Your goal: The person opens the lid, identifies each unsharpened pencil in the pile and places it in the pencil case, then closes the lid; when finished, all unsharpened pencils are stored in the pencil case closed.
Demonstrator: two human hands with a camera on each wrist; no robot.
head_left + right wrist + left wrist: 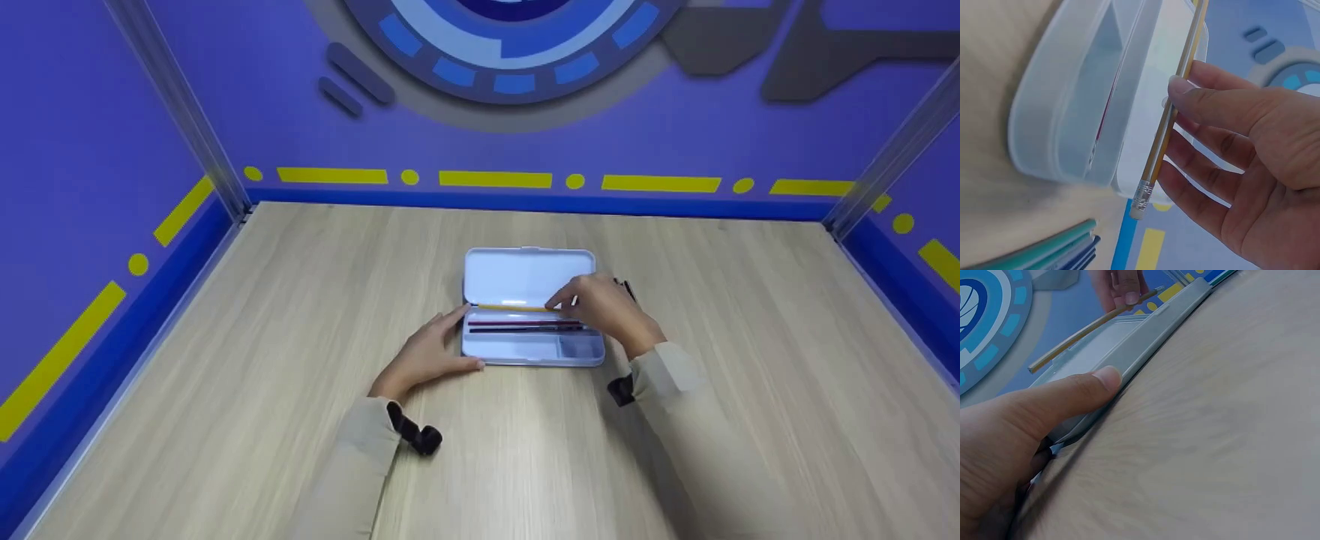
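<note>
A white plastic pencil case (517,347) lies on the table with its lid raised at the back. My left hand (424,354) holds the case's left end, thumb along the front wall (1107,377) and fingers toward the rear corner. Between thumb and fingers my right hand (609,309) pinches a yellow pencil (1154,163) with a metal ferrule and pale eraser. It is held level above the case, near the hinge side. Inside lie a dark red pencil (495,323) and a dark pencil (499,330). A small divided compartment (581,347) sits at the case's right front.
Several green and blue pens (1067,247) rest on the table beyond the case's right end; in the head view my right hand mostly hides them. The wooden table (300,315) is bounded by blue panels (495,150) at the back and sides.
</note>
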